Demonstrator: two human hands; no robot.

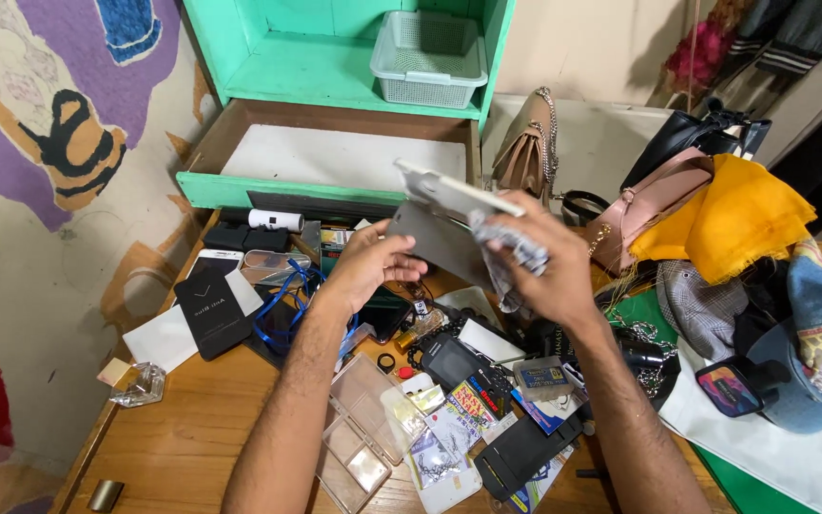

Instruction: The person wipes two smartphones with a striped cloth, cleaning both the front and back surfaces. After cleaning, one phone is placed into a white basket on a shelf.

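My left hand [371, 262] holds a flat grey case [435, 240] from below, raised above the cluttered wooden table [192, 428]. My right hand [549, 262] grips a grey patterned cloth [516, 252] and presses it against the case. A white flat lid or panel [449, 193] sticks up from the top of the case, tilted to the left. Both forearms reach up from the bottom of the view.
The table holds small boxes, cards, clear plastic cases [363, 438], a blue lanyard [283, 305] and a black phone box [209, 314]. A green shelf with an open drawer [335, 157] and a white basket [428, 59] stands behind. Handbags and a yellow cloth [730, 219] lie at the right.
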